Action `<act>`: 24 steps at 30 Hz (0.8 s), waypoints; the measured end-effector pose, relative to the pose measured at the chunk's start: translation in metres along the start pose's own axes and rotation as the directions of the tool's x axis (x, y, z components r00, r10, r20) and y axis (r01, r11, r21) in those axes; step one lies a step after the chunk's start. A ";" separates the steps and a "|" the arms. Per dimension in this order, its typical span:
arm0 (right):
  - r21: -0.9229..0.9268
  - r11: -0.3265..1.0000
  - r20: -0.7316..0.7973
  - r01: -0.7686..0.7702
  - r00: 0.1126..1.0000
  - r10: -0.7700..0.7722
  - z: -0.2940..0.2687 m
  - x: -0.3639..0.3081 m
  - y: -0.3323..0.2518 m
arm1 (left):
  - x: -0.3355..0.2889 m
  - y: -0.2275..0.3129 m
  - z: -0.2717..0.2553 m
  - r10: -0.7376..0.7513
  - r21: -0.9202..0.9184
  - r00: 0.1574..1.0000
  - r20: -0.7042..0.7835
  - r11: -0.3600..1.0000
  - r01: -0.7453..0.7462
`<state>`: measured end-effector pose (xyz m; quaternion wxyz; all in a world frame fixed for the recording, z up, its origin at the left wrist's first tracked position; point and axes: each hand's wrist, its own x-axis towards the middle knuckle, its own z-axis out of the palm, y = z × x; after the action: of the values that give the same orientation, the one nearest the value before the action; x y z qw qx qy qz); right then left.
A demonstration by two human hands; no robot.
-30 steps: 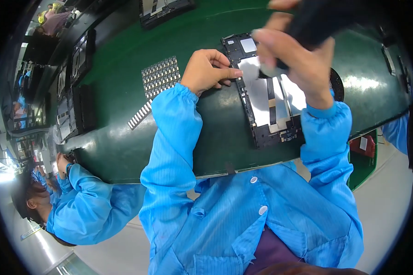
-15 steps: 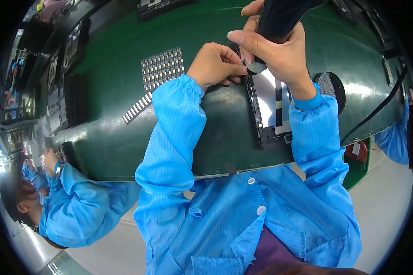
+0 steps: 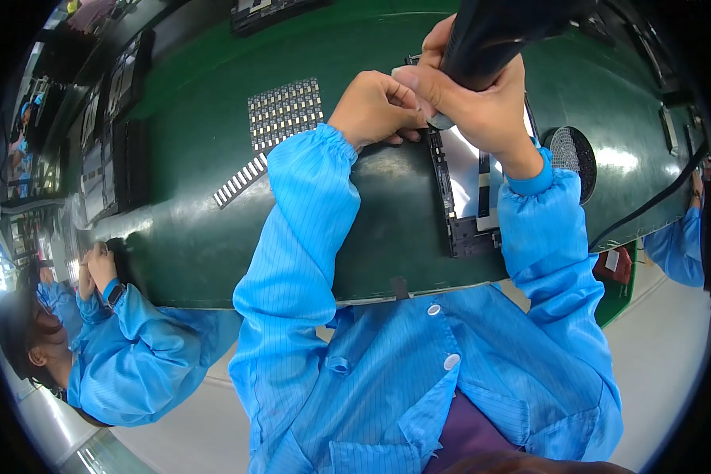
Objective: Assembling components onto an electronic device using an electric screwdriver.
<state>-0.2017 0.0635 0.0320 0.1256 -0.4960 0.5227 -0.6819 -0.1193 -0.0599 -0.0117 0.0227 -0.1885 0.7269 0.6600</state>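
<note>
A black-framed flat panel assembly (image 3: 462, 237) with a shiny white sheet lies on the green bench in front of me. My right hand (image 3: 482, 110) is wrapped round a thick black handheld tool (image 3: 486, 39), whose grey lower end points down at the panel's left edge. Close beside that end, my left hand (image 3: 379, 110) has thumb and fingers pinched together at the frame's left side. Whatever lies between those fingertips is hidden. Left of my left hand is a sheet of small dark parts with pale patches (image 3: 284, 113), touching a strip of white pieces (image 3: 241, 182).
A round black dish (image 3: 573, 162) with a grey mesh-like surface stands right of the panel. A black cable (image 3: 648, 201) runs over the bench's right side. More dark panel assemblies (image 3: 110, 170) line the left. A co-worker in blue (image 3: 134, 347) sits at the left.
The black tool and my right hand have shifted slightly, the tool leaning more to the right. My left hand stays pinched at the frame. The co-worker's hands have risen and come together.
</note>
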 end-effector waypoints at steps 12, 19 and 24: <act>-0.051 0.996 -0.162 0.080 0.983 -0.087 -0.047 -0.003 -0.042 | -0.002 0.008 0.000 -0.106 -0.002 0.994 0.040 0.994 0.106; 0.031 0.998 -0.579 -0.053 0.813 0.061 -0.126 -0.034 -0.066 | -0.009 0.015 -0.001 -0.131 0.061 0.991 0.025 0.990 0.129; -0.007 0.976 -0.585 -0.217 0.793 0.172 -0.140 -0.050 -0.053 | -0.010 0.012 -0.003 -0.150 0.021 0.989 -0.017 0.988 0.150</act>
<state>-0.2731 0.2026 0.0546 0.0112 -0.2121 0.6092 -0.7641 -0.1132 -0.0602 0.0025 0.0688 -0.2475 0.7182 0.6467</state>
